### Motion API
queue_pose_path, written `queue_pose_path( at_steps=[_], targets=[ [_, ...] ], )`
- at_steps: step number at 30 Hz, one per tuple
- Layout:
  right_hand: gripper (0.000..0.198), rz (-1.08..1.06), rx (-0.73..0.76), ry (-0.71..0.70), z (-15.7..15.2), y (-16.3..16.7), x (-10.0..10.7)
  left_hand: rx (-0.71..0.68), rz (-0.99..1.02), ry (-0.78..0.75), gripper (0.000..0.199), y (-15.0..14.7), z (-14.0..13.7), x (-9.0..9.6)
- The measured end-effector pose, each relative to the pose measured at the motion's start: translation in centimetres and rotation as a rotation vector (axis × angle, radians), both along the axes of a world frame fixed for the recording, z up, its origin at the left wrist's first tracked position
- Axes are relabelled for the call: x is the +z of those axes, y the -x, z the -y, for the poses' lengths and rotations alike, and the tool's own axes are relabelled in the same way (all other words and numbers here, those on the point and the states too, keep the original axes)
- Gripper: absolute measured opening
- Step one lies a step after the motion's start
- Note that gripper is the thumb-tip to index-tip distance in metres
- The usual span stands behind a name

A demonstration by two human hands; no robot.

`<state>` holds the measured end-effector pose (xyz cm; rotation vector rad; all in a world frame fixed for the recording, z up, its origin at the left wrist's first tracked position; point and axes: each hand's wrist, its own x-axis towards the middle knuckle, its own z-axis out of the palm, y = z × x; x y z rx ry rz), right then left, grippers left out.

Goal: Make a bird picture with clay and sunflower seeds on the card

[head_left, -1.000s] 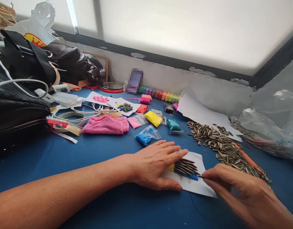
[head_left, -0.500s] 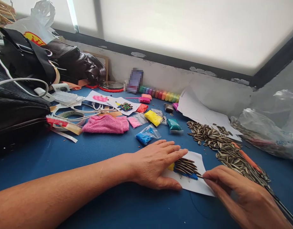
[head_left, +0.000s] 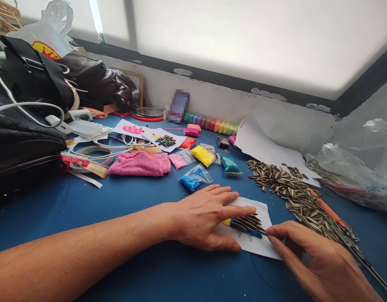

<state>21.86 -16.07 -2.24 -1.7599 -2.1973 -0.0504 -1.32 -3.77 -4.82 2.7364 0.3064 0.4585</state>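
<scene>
A white paper (head_left: 259,247) lies on the blue table, bearing a small figure of yellow and blue clay (head_left: 255,233) with rows of striped sunflower seeds (head_left: 246,223) set into it. My left hand (head_left: 209,218) rests flat over the paper's left side, fingers spread, the index finger stretched across the upper seeds. At the figure's right end, my right hand (head_left: 309,247) pinches a sunflower seed (head_left: 265,233) between thumb and index finger, its tip against the blue clay. Drawn legs show below the clay. Part of the figure's left end is under my left hand.
A heap of sunflower seeds (head_left: 284,184) spreads at right, with an orange-handled tool (head_left: 328,209) on it. Clay packets, blue (head_left: 193,178), yellow (head_left: 203,155) and teal (head_left: 231,165), lie beyond my left hand. A pink cloth (head_left: 138,163) and black bag (head_left: 23,147) are at left.
My left index finger has reached farther right, over the seeds. My right hand has shifted slightly left with the pinched seed, closer in to the blue clay.
</scene>
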Motion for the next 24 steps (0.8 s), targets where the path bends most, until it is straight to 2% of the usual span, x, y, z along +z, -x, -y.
queue_pose_path(
  at_steps=[5, 13, 24],
  targets=[
    [0.018, -0.031, -0.022, 0.021, 0.14, 0.62, 0.09, -0.007, -0.012, -0.006, 0.065, -0.01, 0.09, 0.23],
    [0.016, -0.067, -0.013, -0.038, 0.14, 0.84, 0.32, -0.016, -0.005, -0.002, 0.060, -0.06, 0.01, 0.28],
    [0.016, -0.069, -0.007, 0.070, 0.14, 1.00, 0.25, -0.018, -0.007, -0.007, 0.058, -0.05, -0.02, 0.08]
  ],
)
